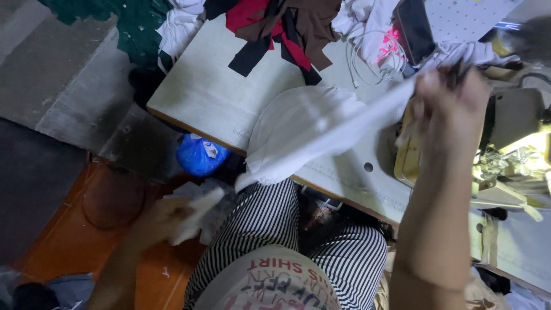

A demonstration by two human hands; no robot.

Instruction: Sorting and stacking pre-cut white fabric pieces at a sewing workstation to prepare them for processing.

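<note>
White fabric strip (344, 123) pinched in the right hand's (450, 100) closed grip, raised over the counter (212, 86); it trails down-left off the edge. Left hand (166, 221), beside the lap, clutches pale cloth scraps (198, 215).

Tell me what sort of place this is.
Likely a sewing workshop. A sewing machine stands on the worktable, cut fabric pieces are heaped at its far end, and the right hand lifts a white cloth.
</note>
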